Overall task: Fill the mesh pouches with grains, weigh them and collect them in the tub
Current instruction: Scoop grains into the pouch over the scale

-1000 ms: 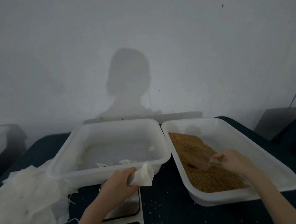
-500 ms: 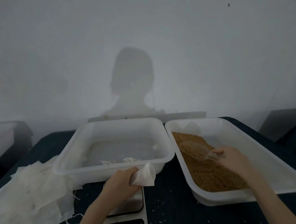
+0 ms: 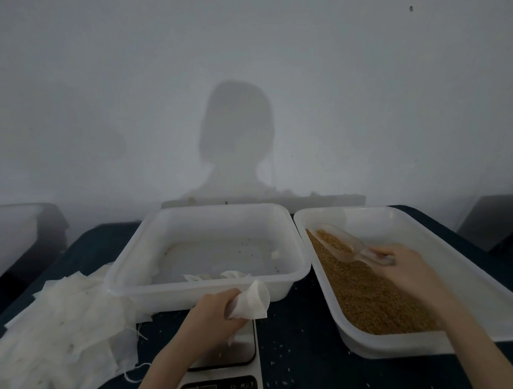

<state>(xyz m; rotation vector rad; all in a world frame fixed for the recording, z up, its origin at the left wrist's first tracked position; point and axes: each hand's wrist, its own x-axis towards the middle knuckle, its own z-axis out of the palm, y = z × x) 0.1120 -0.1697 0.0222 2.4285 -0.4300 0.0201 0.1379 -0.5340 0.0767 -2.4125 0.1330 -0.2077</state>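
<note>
I see my left hand (image 3: 213,312) at about 6 o'clock in the head view, fingers curled round a white mesh pouch (image 3: 249,301), which it grips by the lower part. The pouch's mouth end points up and toward 1 o'clock, its long axis tilted that way, and it hangs just above the scale (image 3: 225,368), close to the near wall of the tub (image 3: 294,250). I cannot tell whether the pouch touches that wall.

My right hand (image 3: 408,270) sits at about 3 o'clock over the grain tray (image 3: 482,283), fingers closed on the handle of a clear scoop (image 3: 344,246). The scoop's long axis runs from the hand toward 10 o'clock, bowl end pointing at the tray's far left corner, and it carries brown grains (image 3: 369,295) like those heaped in the left part of the tray. The scoop looks lifted a little off the heap, though the dim light makes that hard to judge.

The tub stands at the centre, just left of the tray, with a few limp pouches lying against its near wall inside. A loose pile of flat mesh pouches (image 3: 58,329) lies at 8 o'clock on the dark table (image 3: 300,360), touching the tub's near left corner. Stray grains dot the table between the scale and the tray. The person's shadow falls on the pale wall (image 3: 372,111) at 12 o'clock.
</note>
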